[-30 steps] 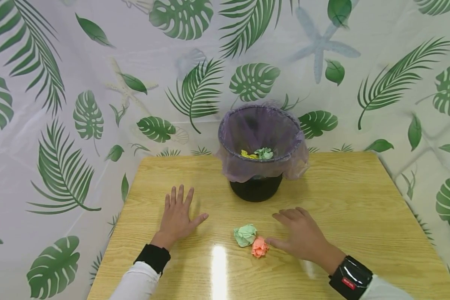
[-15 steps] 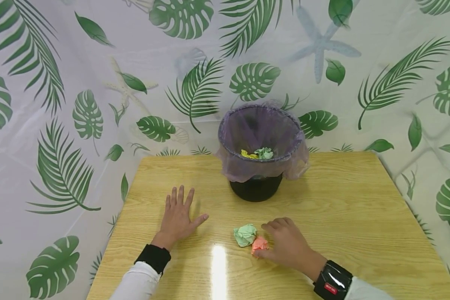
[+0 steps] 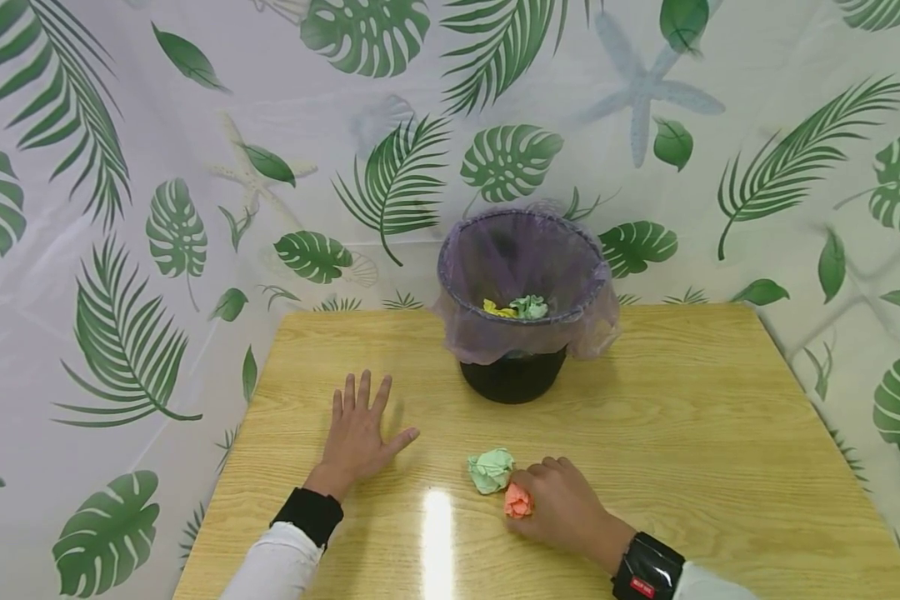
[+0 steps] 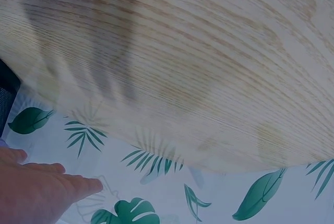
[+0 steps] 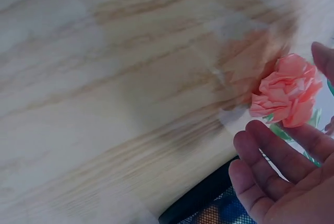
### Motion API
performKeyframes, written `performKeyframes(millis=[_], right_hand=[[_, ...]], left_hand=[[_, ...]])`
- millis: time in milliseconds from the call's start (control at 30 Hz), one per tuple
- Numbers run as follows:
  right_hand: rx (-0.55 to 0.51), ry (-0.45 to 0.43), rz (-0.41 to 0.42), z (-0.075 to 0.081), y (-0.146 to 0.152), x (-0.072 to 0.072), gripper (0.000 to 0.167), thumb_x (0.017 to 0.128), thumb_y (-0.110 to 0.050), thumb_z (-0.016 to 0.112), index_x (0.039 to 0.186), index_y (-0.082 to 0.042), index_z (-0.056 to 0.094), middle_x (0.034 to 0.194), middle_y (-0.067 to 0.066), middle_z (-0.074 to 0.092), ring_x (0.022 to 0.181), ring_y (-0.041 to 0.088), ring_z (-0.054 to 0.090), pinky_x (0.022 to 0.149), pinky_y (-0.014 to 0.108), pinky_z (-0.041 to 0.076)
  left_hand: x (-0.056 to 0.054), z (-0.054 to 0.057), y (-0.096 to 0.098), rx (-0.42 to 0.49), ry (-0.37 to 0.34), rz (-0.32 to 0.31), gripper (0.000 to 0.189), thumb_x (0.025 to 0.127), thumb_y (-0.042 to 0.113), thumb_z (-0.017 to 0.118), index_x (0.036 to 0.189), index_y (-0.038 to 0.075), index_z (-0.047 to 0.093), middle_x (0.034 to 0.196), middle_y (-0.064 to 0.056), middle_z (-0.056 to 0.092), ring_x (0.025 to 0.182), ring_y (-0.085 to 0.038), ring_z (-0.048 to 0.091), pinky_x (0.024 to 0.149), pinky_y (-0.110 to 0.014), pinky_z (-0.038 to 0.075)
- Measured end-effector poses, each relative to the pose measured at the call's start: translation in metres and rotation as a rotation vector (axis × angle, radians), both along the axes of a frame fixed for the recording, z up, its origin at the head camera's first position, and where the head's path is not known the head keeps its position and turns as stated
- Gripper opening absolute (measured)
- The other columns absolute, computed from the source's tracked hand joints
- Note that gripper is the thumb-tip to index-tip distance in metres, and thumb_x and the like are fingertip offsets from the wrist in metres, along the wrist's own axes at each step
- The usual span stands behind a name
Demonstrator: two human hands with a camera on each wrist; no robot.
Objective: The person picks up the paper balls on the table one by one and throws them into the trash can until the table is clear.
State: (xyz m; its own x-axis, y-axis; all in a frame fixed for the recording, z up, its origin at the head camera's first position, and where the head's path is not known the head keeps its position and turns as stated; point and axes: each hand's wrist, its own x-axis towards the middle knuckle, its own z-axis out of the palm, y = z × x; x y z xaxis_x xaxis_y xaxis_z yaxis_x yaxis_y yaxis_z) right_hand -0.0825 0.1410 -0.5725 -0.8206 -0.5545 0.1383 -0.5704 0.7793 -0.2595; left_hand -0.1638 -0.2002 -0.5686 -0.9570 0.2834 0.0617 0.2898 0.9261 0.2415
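In the head view my right hand [image 3: 558, 504] holds a crumpled orange paper ball [image 3: 518, 500] low at the table, thumb on the near side and fingers on the far side. The right wrist view shows the same orange paper ball [image 5: 287, 91] between the thumb and fingertips. A crumpled pale green paper ball [image 3: 491, 471] lies just left of it on the table. My left hand [image 3: 356, 437] is at the left of the table, palm down with fingers spread, holding nothing. In the left wrist view only part of the left hand [image 4: 39, 192] shows.
A black wastebasket [image 3: 512, 379] lined with a translucent purple bag [image 3: 525, 333] stands at the back of the wooden table [image 3: 690, 417]. Inside lie crumpled yellow paper [image 3: 499, 309] and green paper [image 3: 529, 307]. A leaf-patterned sheet [image 3: 270, 100] hangs behind and around the table.
My right hand has moved left and toward the near edge, and its fingers have closed around the orange paper ball. The left hand and the green ball have stayed put.
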Motion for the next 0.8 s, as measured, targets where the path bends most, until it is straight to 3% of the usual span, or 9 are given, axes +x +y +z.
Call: performKeyframes(millis=[267, 433, 600, 800], right_hand=[[-0.072, -0.038, 0.044, -0.005, 0.002, 0.000, 0.036, 0.075, -0.024, 0.089, 0.105, -0.012, 0.074, 0.084, -0.005, 0.066, 0.072, 0.007, 0.058, 0.068, 0.034, 0.051], [-0.079, -0.080, 0.030, 0.000, 0.004, -0.001, 0.037, 0.075, -0.013, 0.085, 0.109, -0.004, 0.074, 0.088, 0.000, 0.068, 0.075, 0.008, 0.061, 0.069, 0.035, 0.055], [-0.113, -0.068, -0.005, 0.015, 0.010, -0.004, 0.040, 0.074, -0.012, 0.084, 0.111, 0.001, 0.073, 0.098, 0.008, 0.073, 0.085, 0.018, 0.070, 0.071, 0.034, 0.059], [-0.155, 0.045, -0.006, 0.045, 0.019, -0.013, 0.044, 0.075, -0.017, 0.087, 0.113, 0.002, 0.074, 0.105, 0.014, 0.075, 0.092, 0.027, 0.074, 0.076, 0.039, 0.061]], left_hand=[[0.000, 0.000, 0.000, -0.010, 0.012, -0.005, 0.099, 0.093, 0.077, 0.049, 0.166, 0.015, 0.021, 0.169, -0.025, 0.011, 0.154, -0.050, 0.006, 0.121, -0.066, 0.008], [0.001, 0.000, 0.001, 0.005, -0.005, -0.004, 0.100, 0.093, 0.077, 0.049, 0.166, 0.015, 0.020, 0.169, -0.024, 0.009, 0.154, -0.049, 0.003, 0.122, -0.065, 0.006], [0.001, 0.001, 0.001, -0.001, -0.005, -0.006, 0.100, 0.093, 0.077, 0.050, 0.166, 0.015, 0.020, 0.169, -0.025, 0.010, 0.154, -0.050, 0.005, 0.122, -0.065, 0.007], [0.001, 0.000, 0.001, -0.014, 0.012, -0.011, 0.099, 0.093, 0.076, 0.050, 0.166, 0.015, 0.020, 0.168, -0.026, 0.013, 0.154, -0.050, 0.007, 0.121, -0.066, 0.009]])
